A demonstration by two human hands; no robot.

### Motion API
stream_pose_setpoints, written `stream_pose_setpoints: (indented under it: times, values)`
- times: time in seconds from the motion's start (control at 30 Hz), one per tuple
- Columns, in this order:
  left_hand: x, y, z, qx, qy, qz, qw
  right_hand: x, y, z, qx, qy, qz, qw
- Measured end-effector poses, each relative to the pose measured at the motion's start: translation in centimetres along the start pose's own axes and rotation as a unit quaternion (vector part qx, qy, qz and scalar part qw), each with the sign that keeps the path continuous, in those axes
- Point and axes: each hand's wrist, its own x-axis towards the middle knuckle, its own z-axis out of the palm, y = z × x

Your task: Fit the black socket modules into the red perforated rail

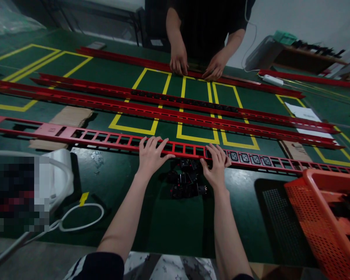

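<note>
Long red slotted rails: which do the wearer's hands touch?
The nearest rail, with black rectangular sockets beside the right hand; the other rails lie farther across the green table.

On the near side of the red slotted frame, black sockets block me at its middle and the orange basket at its right; between those, bare counter leaves me room. Beyond it, red rails bar my way.

I observe dim light, glare on the table near the right fingers, pixelation well left of them, stretched edges.
</note>
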Motion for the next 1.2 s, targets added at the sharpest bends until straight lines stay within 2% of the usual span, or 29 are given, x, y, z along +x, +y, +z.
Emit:
stream_pose_setpoints:
  times: [0.07, 0.13, 0.27, 0.4, 0.7, 0.83, 1.03, 1.1, 1.2]
  values:
    - [0.0, 0.0, 0.0, 0.003, 0.002, 0.002, 1.0, 0.0, -0.7, -0.4, 0.008, 0.037, -0.008, 0.999]
    - [-0.1, 0.0, 0.1, 0.011, 0.004, 0.004, 1.0, -0.2, -1.5, -0.9, 0.029, 0.047, -0.02, 0.998]
    - [-0.1, 0.1, 0.1, 0.02, 0.006, 0.004, 1.0, -0.7, -2.8, -1.4, 0.073, -0.05, -0.039, 0.995]
    - [-0.1, 0.1, 0.1, 0.016, 0.006, 0.002, 1.0, -0.8, -3.2, -1.4, 0.092, -0.126, 0.01, 0.988]
    - [-0.1, 0.1, 0.2, 0.019, 0.007, 0.001, 1.0, -0.8, -3.3, -1.4, 0.105, -0.143, 0.049, 0.983]
    - [-0.1, 0.1, 0.1, 0.016, 0.001, -0.002, 1.0, -0.8, -3.2, -1.3, 0.151, -0.124, 0.088, 0.977]
    - [-0.2, 0.0, 0.2, 0.006, 0.003, -0.003, 1.0, -0.6, -2.6, -1.5, 0.238, -0.025, 0.188, 0.953]
    - [-0.2, 0.0, 0.3, 0.005, 0.007, -0.002, 1.0, -0.5, -2.4, -1.4, 0.28, 0.003, 0.223, 0.934]
    - [-0.1, 0.0, 0.3, 0.006, 0.01, -0.002, 1.0, -0.4, -2.2, -1.3, 0.388, 0.04, 0.275, 0.879]
